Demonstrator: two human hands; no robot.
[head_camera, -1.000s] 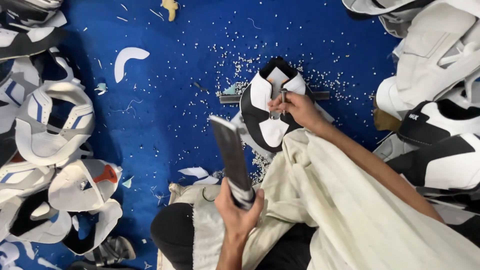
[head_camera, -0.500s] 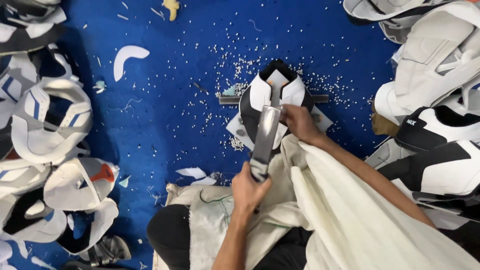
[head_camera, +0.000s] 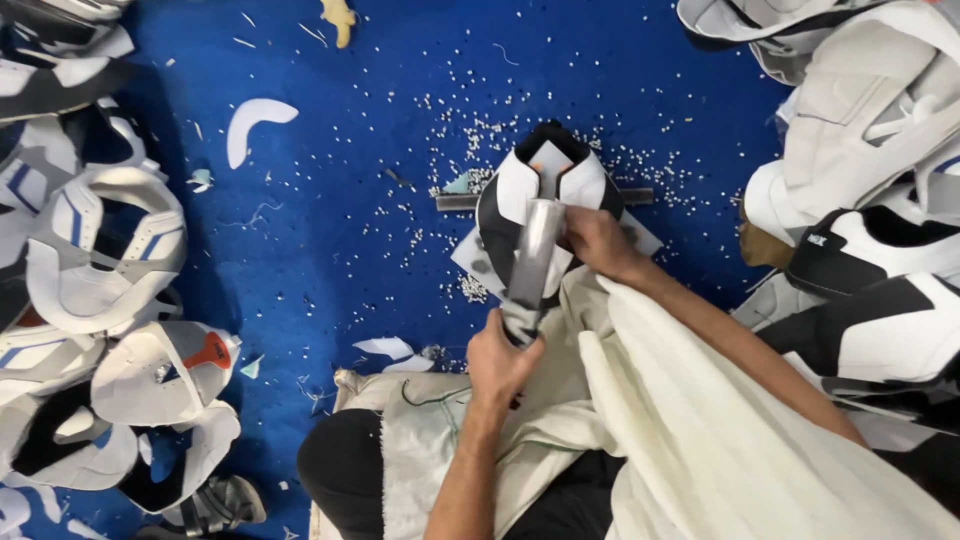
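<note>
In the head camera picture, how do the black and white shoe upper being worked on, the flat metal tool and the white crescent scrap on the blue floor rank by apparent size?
1. Black and white shoe upper
2. Flat metal tool
3. White crescent scrap
The tool sits nearer the camera, so it may look larger than it is.

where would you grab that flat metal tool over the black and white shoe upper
Grip the flat metal tool by its lower handle end, coming from the near side, where the left hand is wrapped round it. The blade slants away over the shoe upper, and the right hand crowds its right side, so the near end is free.
</note>
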